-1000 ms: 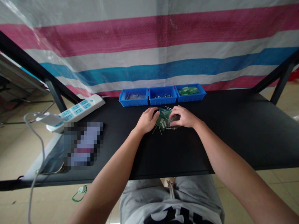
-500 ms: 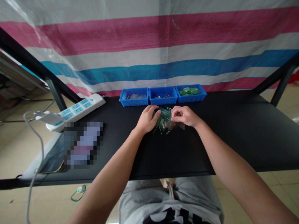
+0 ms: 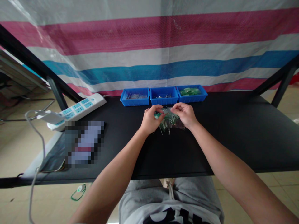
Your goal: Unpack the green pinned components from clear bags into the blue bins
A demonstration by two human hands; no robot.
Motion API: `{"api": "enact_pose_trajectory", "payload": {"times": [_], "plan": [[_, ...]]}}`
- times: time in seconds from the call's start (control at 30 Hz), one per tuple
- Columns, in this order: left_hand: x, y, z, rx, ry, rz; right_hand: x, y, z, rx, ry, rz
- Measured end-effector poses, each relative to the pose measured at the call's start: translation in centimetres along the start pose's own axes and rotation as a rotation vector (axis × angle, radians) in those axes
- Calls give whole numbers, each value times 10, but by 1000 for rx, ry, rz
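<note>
While three blue bins [image 3: 163, 95] sit behind on the black worktop [image 3: 233, 133], the left hand [image 3: 150, 119] and right hand [image 3: 184, 114] each pinch a clear bag of green parts [image 3: 170, 121].

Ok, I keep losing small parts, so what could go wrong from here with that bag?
The small clear plastic bag of green parts hangs pinched between the left hand and right hand over the black table; if it tears or tips, pieces may scatter. Thin metal pins seem to stick out below and could drop or prick a finger.
</note>
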State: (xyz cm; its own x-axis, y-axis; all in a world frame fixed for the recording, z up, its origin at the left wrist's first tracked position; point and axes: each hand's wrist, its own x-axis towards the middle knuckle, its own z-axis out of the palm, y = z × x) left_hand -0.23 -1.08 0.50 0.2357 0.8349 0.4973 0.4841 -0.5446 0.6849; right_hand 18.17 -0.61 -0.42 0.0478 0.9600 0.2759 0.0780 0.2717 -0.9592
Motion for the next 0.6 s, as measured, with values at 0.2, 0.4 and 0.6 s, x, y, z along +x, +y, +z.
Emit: {"api": "enact_pose_trajectory", "payload": {"times": [0.2, 0.4, 0.6], "plan": [[0, 0, -1, 13, 114, 120, -1, -8, -4, 3, 38, -37], [-4, 3, -1, 177, 164, 152, -5, -15, -2, 116, -162, 123], [-5, 6, -1, 217, 116, 176, -8, -17, 5, 205, -155, 116]]}}
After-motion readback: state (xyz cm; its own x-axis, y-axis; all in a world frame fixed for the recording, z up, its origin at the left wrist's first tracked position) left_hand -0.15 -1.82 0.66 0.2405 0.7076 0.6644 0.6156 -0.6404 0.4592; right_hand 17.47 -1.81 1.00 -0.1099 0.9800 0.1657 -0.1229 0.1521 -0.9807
